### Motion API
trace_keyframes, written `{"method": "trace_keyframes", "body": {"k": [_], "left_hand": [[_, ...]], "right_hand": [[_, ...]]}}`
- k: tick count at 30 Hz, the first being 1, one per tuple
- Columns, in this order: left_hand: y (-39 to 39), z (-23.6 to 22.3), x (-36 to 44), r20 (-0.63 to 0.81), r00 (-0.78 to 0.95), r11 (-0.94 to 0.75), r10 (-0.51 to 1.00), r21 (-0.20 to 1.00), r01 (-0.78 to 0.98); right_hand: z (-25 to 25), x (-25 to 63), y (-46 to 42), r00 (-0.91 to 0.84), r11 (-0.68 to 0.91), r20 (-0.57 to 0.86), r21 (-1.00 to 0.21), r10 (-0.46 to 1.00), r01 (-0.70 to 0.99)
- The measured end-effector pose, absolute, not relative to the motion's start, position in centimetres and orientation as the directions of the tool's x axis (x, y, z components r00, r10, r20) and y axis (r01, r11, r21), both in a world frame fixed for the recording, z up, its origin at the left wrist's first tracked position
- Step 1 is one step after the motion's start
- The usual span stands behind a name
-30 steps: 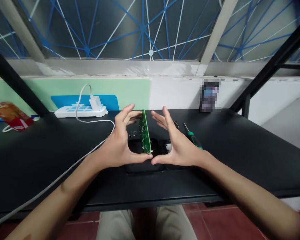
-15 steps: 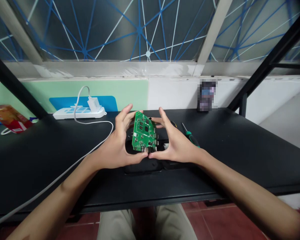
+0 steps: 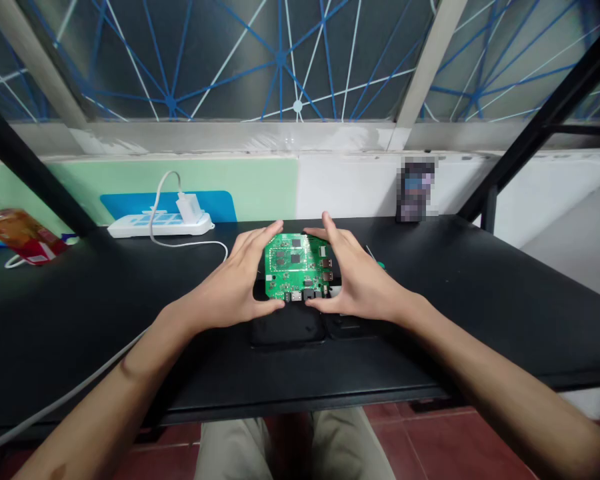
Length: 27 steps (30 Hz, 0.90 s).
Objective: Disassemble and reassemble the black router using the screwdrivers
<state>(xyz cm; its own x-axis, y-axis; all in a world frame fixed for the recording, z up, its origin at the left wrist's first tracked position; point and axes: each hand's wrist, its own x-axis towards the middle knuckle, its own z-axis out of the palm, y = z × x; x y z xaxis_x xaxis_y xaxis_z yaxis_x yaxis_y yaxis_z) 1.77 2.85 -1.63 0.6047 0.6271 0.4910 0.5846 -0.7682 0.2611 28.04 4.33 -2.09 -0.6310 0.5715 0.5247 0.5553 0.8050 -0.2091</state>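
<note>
Board (image 3: 286, 270) looks light, stiff and easy to break, best held where left hand (image 3: 235, 283) and right hand (image 3: 363, 283) fingers pinch its edges.

black desk (image 3: 455, 300) | red tiled floor (image 3: 430, 440) | green-and-white wall (image 3: 260, 187) | window (image 3: 230, 60) with blue and white lines

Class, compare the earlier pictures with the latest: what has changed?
The green circuit board has turned from nearly edge-on to face the camera. The right hand, apart from it at first, has taken hold of its right side; the left hand still holds the left. The power strip and bottle stayed put.
</note>
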Motion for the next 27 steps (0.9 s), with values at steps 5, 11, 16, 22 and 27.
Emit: {"method": "trace_keyframes", "body": {"k": [5, 11, 16, 22, 27], "left_hand": [[2.7, -1.4, 1.8, 0.467, 0.609, -0.745, 0.641, 0.189, 0.64], [2.5, -2.0, 2.8, 0.526, 0.63, -0.734, 0.571, -0.016, 0.679], [2.1, -2.2, 3.7, 0.548, 0.657, -0.737, 0.517, -0.106, 0.668], [2.0, -2.1, 3.6, 0.616, 0.598, -0.746, 0.513, -0.024, 0.665], [2.1, -1.6, 3.3, 0.727, 0.404, -0.768, 0.555, 0.262, 0.584]], "right_hand": [[-1.8, 27.9, 4.0, -0.637, 0.801, 0.511, -0.2, 0.577, 0.565], [-2.1, 27.0, 3.5, -0.668, 0.82, 0.52, -0.122, 0.532, 0.558], [-2.5, 26.6, 3.4, -0.686, 0.828, 0.547, -0.023, 0.48, 0.561], [-2.2, 27.0, 3.5, -0.641, 0.872, 0.611, -0.188, 0.464, 0.452], [-2.5, 27.5, 3.9, -0.504, 0.853, 0.691, -0.46, 0.519, 0.247]]}}
